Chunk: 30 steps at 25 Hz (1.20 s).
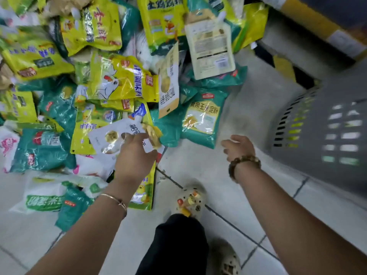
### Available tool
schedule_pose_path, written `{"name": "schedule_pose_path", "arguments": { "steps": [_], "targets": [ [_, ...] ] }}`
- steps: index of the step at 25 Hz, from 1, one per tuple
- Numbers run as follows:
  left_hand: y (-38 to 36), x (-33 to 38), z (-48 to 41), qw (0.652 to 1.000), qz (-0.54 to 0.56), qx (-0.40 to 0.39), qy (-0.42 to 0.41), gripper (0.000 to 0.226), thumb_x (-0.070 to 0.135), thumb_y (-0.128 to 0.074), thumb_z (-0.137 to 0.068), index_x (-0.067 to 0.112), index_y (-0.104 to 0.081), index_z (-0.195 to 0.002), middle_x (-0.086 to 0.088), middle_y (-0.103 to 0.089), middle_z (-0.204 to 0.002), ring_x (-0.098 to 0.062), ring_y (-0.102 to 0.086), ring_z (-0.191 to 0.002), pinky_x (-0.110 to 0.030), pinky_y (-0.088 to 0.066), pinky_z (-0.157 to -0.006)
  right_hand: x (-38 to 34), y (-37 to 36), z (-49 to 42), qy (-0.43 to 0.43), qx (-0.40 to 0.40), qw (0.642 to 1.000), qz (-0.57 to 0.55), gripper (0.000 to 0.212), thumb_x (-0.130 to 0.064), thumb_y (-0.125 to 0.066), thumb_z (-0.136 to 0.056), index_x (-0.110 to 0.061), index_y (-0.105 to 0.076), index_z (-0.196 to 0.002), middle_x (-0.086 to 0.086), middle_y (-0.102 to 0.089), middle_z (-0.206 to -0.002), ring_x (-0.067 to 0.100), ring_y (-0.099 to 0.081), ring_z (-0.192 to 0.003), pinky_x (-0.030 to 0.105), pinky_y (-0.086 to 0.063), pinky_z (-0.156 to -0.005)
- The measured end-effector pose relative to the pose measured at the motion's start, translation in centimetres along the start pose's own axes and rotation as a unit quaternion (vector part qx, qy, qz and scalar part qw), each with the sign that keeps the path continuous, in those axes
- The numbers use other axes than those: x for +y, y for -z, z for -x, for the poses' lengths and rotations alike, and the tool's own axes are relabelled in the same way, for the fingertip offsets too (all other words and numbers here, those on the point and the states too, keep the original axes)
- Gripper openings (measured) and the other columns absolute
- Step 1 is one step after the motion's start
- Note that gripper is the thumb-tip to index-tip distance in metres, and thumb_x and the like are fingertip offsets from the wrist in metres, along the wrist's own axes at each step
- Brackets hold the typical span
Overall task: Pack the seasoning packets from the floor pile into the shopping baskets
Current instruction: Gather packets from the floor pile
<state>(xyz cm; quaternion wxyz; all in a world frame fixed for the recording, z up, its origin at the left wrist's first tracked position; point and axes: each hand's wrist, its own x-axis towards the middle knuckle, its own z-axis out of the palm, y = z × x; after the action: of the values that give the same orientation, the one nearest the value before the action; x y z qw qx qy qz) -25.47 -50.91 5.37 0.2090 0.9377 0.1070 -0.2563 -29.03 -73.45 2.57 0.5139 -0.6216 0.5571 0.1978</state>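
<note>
Left hand [135, 153] grasps white pouch [111, 137] at pile's near edge; right hand [239, 148] released, empty. Lift clear of neighbours, then right into grey basket [317, 135].

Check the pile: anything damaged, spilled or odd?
No spill or tear shows. Packets lie jumbled, overlapping on the floor; one tan pouch stands on edge mid-pile. The left hand grips a white pouch. The grey basket is too blurred.

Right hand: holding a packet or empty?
Empty: right hand hangs over the floor, fingers loosely curled round nothing; left hand grips the white packet.
</note>
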Motion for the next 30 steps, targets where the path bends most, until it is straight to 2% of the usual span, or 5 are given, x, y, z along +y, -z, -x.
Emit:
{"name": "schedule_pose_path", "arguments": {
  "steps": [6,9,14,21,30],
  "targets": [
    [-2.1,-7.6,-8.0,0.985,-0.15,0.081,-0.013,0.072,0.023,-0.078,-0.071,0.008,-0.046,-0.134,-0.021,-0.042,-0.138,-0.041,-0.041,-0.124,-0.052,-0.035,-0.098,0.7,-4.9,-8.8,0.044,0.007,0.999,0.015,0.056,-0.028,-0.071,-0.078,-0.016,-0.046,-0.127,0.001,-0.051,-0.108,0.02,-0.051,-0.097,0.025,-0.039,-0.082],
    [-1.2,-10.1,-10.2,0.978,-0.185,0.098,-0.004,0.089,0.04,-0.081,-0.065,0.009,-0.039,-0.138,-0.023,-0.04,-0.138,-0.042,-0.037,-0.127,-0.057,-0.025,-0.104,-0.7,-7.3,-11.4,0.059,0.02,0.998,0.018,0.064,-0.045,-0.077,-0.066,-0.016,-0.046,-0.114,0.005,-0.055,-0.116,0.028,-0.056,-0.105,0.04,-0.046,-0.093],
    [-1.2,-10.8,-10.8,0.952,-0.268,0.146,-0.018,0.097,0.064,-0.077,-0.053,-0.002,-0.051,-0.119,-0.029,-0.05,-0.117,-0.046,-0.045,-0.115,-0.066,-0.011,-0.106,-4.0,-7.7,-13.4,-0.034,0.019,0.999,0.009,0.105,-0.052,-0.079,-0.064,-0.01,-0.027,-0.144,0.012,-0.034,-0.148,0.033,-0.037,-0.133,0.05,-0.033,-0.107],
    [0.4,-8.7,-10.1,0.948,-0.313,0.047,-0.036,0.061,0.075,-0.061,-0.061,0.016,-0.05,-0.069,-0.001,-0.054,-0.065,-0.026,-0.056,-0.075,-0.036,-0.032,-0.084,-3.9,-7.4,-12.0,0.037,-0.039,0.998,0.023,0.06,-0.031,-0.068,-0.084,0.001,-0.046,-0.131,0.013,-0.053,-0.134,0.028,-0.053,-0.119,0.036,-0.043,-0.099],
    [3.1,-4.4,-1.8,0.984,0.106,0.146,-0.006,0.043,0.031,-0.073,-0.081,0.004,-0.05,-0.057,-0.01,-0.047,-0.048,-0.026,-0.045,-0.05,-0.034,-0.028,-0.052,-3.9,-0.2,-2.6,0.25,0.026,0.967,0.033,0.025,-0.019,-0.054,-0.092,-0.001,-0.06,-0.108,0.013,-0.064,-0.11,0.029,-0.06,-0.102,0.032,-0.047,-0.084]
  ]
}}
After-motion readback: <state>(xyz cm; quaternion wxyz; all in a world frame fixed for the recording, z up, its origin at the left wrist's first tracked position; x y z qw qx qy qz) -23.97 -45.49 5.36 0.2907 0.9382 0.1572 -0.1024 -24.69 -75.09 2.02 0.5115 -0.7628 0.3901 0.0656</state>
